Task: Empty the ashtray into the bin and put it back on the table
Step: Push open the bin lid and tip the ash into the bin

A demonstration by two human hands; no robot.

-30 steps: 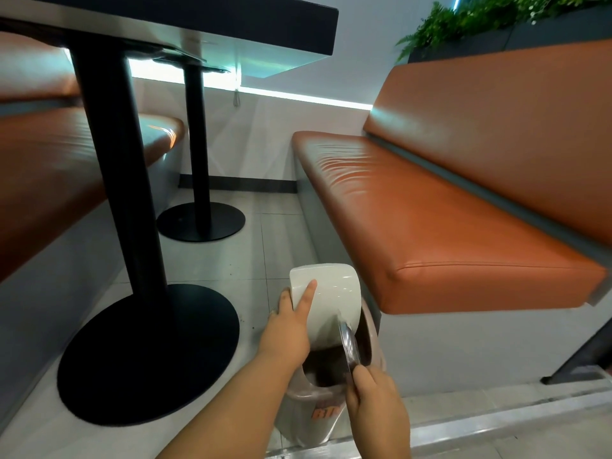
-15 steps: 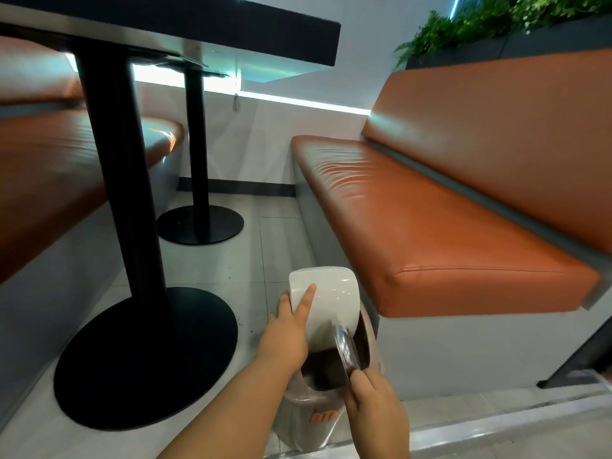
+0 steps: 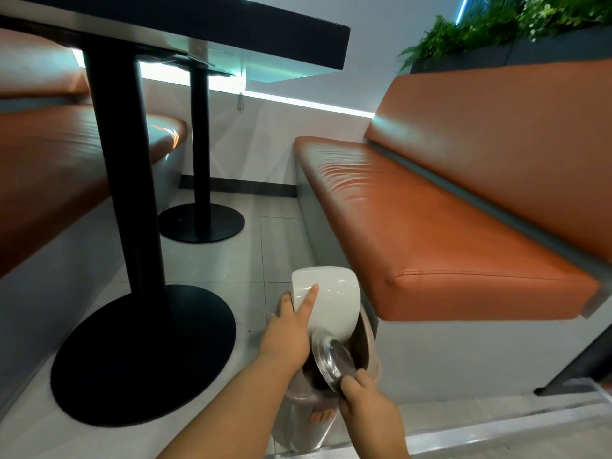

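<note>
Hands, head view: right hand [image 3: 367, 404] nearest, fingers curled shut on the near rim of the ashtray [image 3: 332, 359]; left hand [image 3: 291, 329] just beyond and to its left, palm and outstretched index finger pressed flat vs. the white swing lid [image 3: 326, 299] of the bin [image 3: 372, 346], holding it tipped up and open. Left hand grips nothing; it props only.

Ashtray: shallow round metal dish, shiny, tilted steeply on edge over the bin mouth, between the two hands, its far rim touching or nearly touching the lid's lower edge (cannot tell which). Open side appears to face down and left into the bin; contents not visible. No true long axis, being a disc; the tilted diameter runs from the right-hand fingers up and away toward the lid.

Handling (judged): light, rigid, not fragile, prob. slick on polished metal, so a pinch at the rim w/ thumb over and fingers under suits; a dusty rim could slip.

Beyond the hands: bin stands on the tiled floor [image 3: 275, 246], against the base of the orange bench seat [image 3: 430, 226], to the right of the hands. Far left, black pedestal base [image 3: 142, 356] and post carry the table [image 3: 231, 24], well above the hands; its top surface is not visible from here.
</note>
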